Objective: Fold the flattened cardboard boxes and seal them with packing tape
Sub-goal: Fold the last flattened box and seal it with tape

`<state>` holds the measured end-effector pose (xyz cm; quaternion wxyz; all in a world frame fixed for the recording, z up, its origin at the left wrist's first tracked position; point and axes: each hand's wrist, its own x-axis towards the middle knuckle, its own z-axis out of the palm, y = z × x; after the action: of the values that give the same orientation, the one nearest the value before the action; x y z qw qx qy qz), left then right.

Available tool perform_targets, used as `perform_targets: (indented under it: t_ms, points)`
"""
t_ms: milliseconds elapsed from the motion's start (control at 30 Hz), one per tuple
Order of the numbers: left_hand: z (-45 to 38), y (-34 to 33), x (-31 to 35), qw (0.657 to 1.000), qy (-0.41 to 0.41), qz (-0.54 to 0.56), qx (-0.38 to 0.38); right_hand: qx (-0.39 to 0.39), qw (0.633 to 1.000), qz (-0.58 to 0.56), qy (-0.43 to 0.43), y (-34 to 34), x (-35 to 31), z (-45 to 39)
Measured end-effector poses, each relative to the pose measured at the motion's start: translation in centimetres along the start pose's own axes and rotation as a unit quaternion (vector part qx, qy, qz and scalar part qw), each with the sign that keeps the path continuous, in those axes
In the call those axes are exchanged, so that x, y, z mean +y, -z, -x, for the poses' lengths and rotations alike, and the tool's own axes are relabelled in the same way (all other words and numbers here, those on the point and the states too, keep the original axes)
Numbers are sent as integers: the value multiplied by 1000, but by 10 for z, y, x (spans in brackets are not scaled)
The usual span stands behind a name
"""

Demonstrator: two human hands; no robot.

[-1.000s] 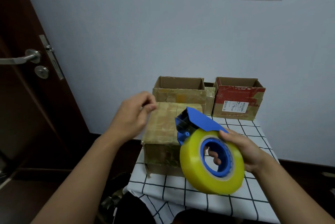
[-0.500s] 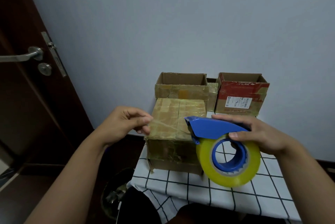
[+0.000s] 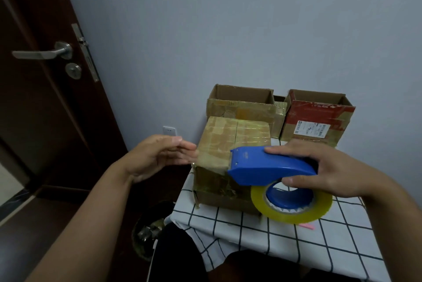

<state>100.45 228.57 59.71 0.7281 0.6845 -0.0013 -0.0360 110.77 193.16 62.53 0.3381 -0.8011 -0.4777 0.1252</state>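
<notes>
1. Three cardboard boxes on checked table (image 3: 285, 233): one closed box (image 3: 228, 144) at front, two open boxes (image 3: 242, 104) behind.
2. One tape dispenser (image 3: 271, 168), nose at closed box's top edge; right hand (image 3: 328, 170) grips it.
3. Left hand (image 3: 159, 156): fingers straight, empty, beside that box.

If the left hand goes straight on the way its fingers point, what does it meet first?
Most likely the closed box: the left hand points right at its near left edge, fingertips almost there. Depth is unclear.
</notes>
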Motion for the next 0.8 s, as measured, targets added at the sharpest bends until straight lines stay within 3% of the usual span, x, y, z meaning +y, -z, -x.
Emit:
perform_targets:
  t_ms: [167, 300, 467, 633, 800]
  points:
    - [-15, -12, -15, 988, 8, -91, 126, 4, 985, 170, 13, -6, -8, -7]
    - [-22, -11, -26, 978, 39, -142, 146, 25, 969, 245, 22, -11, -16, -9]
    - [-30, -19, -38, 975, 79, -152, 142, 84, 918, 377, 92, -12, -26, -8]
    - [-35, -27, -43, 974, 90, -139, 153, 95, 892, 427, 115, -9, -33, -6]
    - [-38, -29, -43, 977, 58, -88, 184, 97, 900, 413, 99, -6, -31, -6]
